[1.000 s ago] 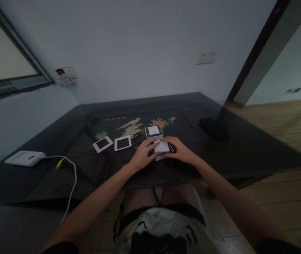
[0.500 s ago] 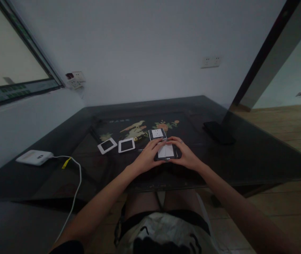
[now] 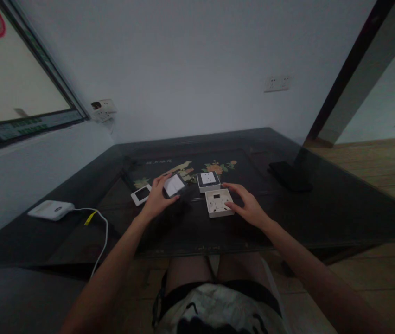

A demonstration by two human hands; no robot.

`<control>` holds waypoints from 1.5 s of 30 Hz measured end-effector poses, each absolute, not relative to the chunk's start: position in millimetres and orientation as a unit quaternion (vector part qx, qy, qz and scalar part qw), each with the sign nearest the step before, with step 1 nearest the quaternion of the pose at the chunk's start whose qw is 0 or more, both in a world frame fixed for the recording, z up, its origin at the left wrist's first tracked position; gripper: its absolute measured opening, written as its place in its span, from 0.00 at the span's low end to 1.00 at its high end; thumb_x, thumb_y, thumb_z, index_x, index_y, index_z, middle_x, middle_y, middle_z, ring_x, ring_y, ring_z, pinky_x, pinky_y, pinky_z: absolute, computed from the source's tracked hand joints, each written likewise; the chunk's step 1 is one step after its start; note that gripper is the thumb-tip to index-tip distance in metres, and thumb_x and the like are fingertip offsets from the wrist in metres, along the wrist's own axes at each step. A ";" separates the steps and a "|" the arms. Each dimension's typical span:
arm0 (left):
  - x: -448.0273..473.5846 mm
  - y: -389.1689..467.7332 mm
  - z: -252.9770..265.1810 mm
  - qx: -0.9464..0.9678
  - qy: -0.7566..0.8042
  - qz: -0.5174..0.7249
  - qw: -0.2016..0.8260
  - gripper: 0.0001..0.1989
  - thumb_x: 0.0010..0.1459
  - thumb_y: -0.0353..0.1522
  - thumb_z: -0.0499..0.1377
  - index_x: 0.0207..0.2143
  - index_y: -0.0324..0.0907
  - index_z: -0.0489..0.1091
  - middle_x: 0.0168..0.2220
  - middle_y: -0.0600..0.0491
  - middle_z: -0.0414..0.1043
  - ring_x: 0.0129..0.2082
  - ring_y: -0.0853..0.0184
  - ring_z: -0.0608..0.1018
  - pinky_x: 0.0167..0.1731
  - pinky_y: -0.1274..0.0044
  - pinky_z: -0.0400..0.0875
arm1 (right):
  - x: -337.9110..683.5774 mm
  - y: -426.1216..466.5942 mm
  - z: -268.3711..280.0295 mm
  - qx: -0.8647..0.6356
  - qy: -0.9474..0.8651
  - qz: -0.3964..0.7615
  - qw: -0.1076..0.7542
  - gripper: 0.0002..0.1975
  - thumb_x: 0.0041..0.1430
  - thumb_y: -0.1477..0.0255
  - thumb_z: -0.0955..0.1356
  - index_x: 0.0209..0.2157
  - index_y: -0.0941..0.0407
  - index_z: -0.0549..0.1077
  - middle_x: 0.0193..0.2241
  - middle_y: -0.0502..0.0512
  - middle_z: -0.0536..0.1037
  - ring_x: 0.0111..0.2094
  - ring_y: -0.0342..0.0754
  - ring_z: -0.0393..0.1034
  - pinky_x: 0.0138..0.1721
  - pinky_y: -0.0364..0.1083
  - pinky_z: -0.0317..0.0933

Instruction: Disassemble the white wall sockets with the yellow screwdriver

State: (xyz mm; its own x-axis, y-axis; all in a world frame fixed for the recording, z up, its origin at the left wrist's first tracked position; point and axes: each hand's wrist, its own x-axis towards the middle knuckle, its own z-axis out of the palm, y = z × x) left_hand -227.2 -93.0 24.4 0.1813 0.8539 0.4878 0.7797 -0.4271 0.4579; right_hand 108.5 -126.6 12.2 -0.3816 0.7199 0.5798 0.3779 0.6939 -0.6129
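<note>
The two hands are apart. The left hand [image 3: 158,195] has the small plate [image 3: 174,185] with a white middle and dark edges pinched between its thumb and fingers. The plate is over the left part of the dark table [image 3: 253,227]; it looks a bit blurry, so I can't tell if it touches the wood. The right hand [image 3: 248,204] is on the right side of the open white box [image 3: 219,208], with its thumb at the rim and a finger by the far corner. I can't tell if it squeezes the box or just steadies it. The box sits flat, open side up, with no plate on it. Just behind it is the socket box [image 3: 208,182], with a white socket face on top. The white frame [image 3: 141,195] is just left of the left hand, which hides part of it. I think the step in hand is keeping the plate away from its box. The next move seems to call for a flat plate, a soft left grip and a still box.
</note>
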 end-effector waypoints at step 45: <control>-308.6 17.8 13.9 0.684 0.685 0.237 -0.088 0.36 0.49 0.26 0.60 0.61 0.46 0.54 0.55 0.42 0.56 0.50 0.51 0.73 0.47 0.63 0.71 | 108.5 -129.8 17.3 -0.367 -0.814 0.186 0.411 0.12 0.62 0.70 0.64 0.46 0.54 0.73 0.38 0.57 0.78 0.40 0.50 0.73 0.44 0.50 0.65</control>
